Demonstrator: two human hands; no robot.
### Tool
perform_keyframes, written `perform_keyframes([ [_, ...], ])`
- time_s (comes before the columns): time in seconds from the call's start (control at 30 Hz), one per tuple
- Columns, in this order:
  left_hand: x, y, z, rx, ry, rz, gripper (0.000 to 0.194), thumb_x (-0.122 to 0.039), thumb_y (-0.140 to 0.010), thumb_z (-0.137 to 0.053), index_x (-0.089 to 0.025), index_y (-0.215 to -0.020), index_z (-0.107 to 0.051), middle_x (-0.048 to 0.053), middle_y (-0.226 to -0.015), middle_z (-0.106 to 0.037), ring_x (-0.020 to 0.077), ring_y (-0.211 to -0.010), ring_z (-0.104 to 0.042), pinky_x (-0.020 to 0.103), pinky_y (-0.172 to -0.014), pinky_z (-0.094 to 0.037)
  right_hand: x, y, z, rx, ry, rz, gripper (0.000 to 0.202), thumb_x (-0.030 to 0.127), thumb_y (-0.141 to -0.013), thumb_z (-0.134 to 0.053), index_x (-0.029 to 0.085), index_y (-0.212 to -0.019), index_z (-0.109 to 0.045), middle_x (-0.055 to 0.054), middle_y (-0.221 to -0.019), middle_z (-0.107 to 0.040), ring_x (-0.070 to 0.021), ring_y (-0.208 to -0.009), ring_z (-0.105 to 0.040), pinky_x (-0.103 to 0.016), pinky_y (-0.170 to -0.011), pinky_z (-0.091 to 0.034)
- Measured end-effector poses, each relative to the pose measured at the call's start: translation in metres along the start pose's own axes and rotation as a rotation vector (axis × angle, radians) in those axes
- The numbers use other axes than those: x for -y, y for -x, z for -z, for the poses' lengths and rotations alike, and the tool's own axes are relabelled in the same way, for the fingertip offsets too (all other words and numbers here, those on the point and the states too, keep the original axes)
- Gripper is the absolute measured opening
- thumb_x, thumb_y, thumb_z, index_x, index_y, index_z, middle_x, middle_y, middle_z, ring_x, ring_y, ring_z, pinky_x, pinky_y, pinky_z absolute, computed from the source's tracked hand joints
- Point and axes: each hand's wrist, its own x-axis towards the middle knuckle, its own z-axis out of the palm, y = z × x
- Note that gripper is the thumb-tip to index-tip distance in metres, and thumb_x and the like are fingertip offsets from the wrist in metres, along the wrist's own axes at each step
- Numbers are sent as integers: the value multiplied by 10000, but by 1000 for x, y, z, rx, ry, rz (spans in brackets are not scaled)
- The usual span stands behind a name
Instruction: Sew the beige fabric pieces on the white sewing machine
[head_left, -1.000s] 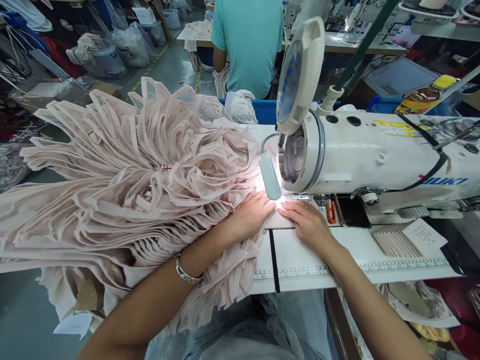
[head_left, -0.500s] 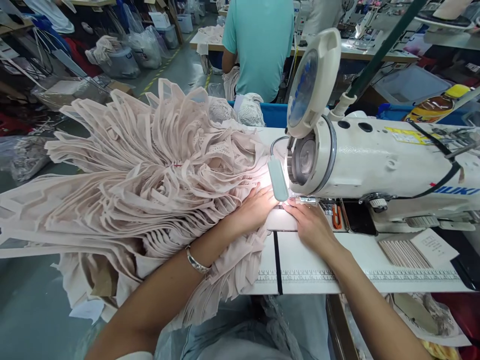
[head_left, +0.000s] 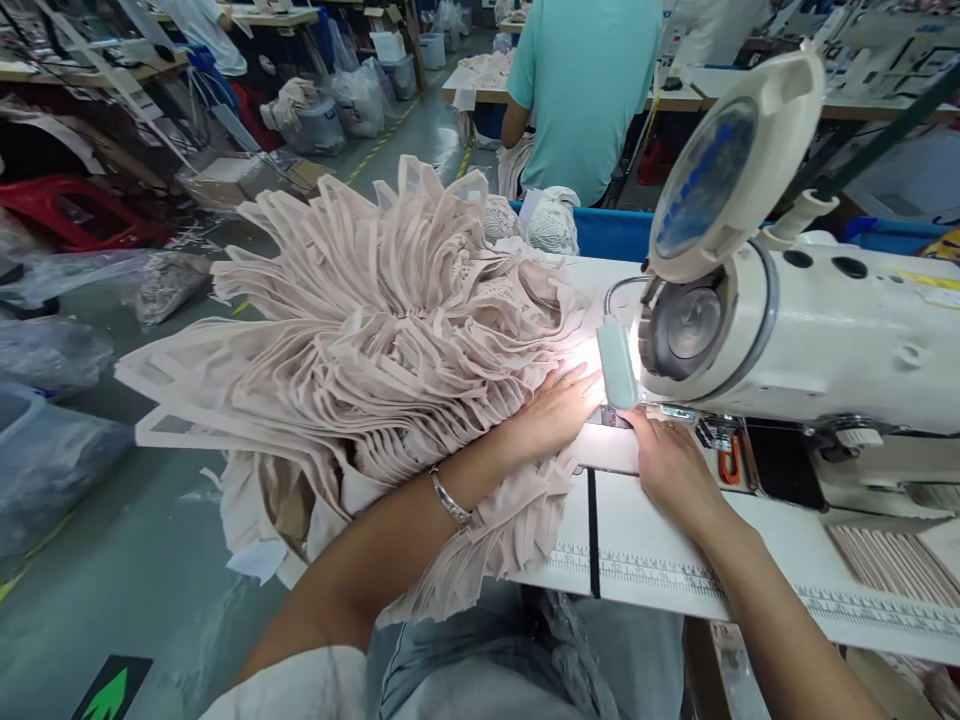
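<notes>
Many pale pink fabric pieces (head_left: 390, 360) heaped beside a white sewing machine (head_left: 832, 345)

At the left edge of the frame a red stool (head_left: 75, 212) sits on the floor, with clear plastic bags (head_left: 52, 355) below it. Left of centre spreads the heap of fabric, its folds fanned out toward the left and its lower part hanging over the front edge of the white table (head_left: 619, 525). The left forearm, with a silver bracelet (head_left: 450, 498) at the wrist, lies across the heap; the left hand (head_left: 553, 412) rests palm down at its right end, fingers stretched out and loose, pressing on cloth rather than gripping it. Higher up, near the top centre, a person in a teal shirt (head_left: 581, 100) sits facing away. Just right of the left hand hangs a small lamp (head_left: 618, 365), lighting the cloth. The right hand (head_left: 669, 462) reaches in from the lower right, fingertips just beside the lamp's lower end; glare and the lamp get in the way, so I cannot tell whether they pinch anything. Beyond it lie an orange tool (head_left: 728, 462) and, at the right edge, a row of pale strips (head_left: 892, 562).
</notes>
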Motion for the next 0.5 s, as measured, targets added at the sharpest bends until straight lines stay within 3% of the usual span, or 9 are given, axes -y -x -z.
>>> perform_keyframes([
  [0.1,-9,3,0,-86,-132,57,281,-197,-1020,-412,-180,-1206,-622,141,-1377,-564,279,-1284,-499,431,-1045,-439,0,-3,-3,-20,-10,-22,523,-5,-825,-370,118,-1281,-595,-126,-1015,-749,-287,-897,-680,-405,-789,-508],
  [0.17,-14,6,2,-80,-259,-54,253,-101,-983,-418,-136,-1039,-662,161,-1122,-654,275,-1124,-573,408,-948,-464,1,-6,-4,-13,-4,-52,503,12,-821,-383,101,-1268,-597,-132,-937,-746,-292,-822,-667,-389,-699,-492],
  [0.23,-18,10,5,-22,-359,-209,285,3,-923,-414,-129,-875,-663,128,-880,-656,251,-953,-611,395,-896,-461,2,-9,-4,6,15,-83,473,28,-820,-389,94,-1232,-612,-139,-877,-735,-297,-754,-644,-389,-648,-465],
  [0.3,-20,13,6,3,-408,-263,325,48,-893,-393,-126,-807,-654,98,-769,-631,224,-813,-613,400,-892,-453,3,-12,-5,12,39,-98,447,42,-817,-390,100,-1187,-634,-145,-848,-725,-302,-714,-623,-403,-649,-449],
  [0.37,-20,12,4,-49,-416,-235,331,46,-899,-375,-115,-852,-660,97,-793,-648,224,-807,-620,440,-973,-427,2,-14,-4,-8,65,-113,429,52,-815,-395,111,-1151,-654,-135,-801,-710,-296,-668,-597,-412,-660,-436],
  [0.5,-14,4,-5,-125,-261,-106,214,-144,-994,-434,-118,-1054,-638,112,-1013,-694,253,-1068,-620,514,-1194,-253,1,-12,-1,-31,89,-87,301,71,-809,-439,171,-950,-686,-72,-679,-653,-244,-597,-546,-386,-675,-420],
])
